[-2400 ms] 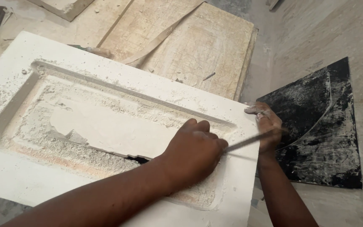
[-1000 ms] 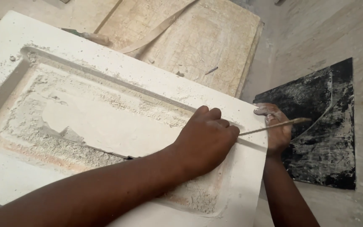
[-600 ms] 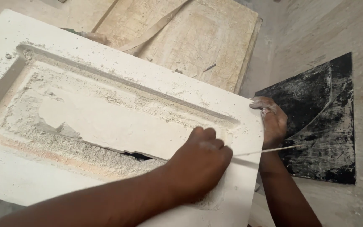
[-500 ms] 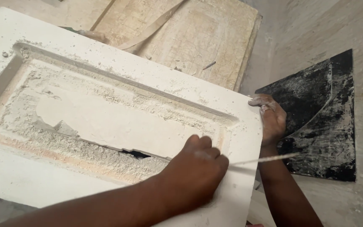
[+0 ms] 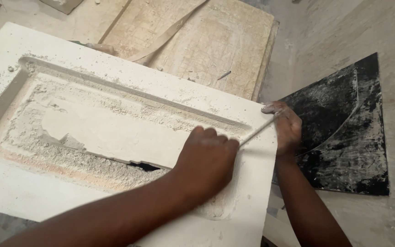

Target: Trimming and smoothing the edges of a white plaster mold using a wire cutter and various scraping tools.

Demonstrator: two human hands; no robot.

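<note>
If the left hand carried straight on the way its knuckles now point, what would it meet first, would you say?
The left hand points up-left over the white slab; it would probably first meet the crumbled plaster in the recess, though depth is unclear.

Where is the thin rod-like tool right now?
In the head view, the thin tool lies right of centre over the white plaster slab's right edge, between the left hand and right hand.

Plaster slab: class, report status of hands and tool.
Left hand fisted on thin rod, inside slab recess. Right hand grips slab edge. Crumbled plaster litters recess.
</note>
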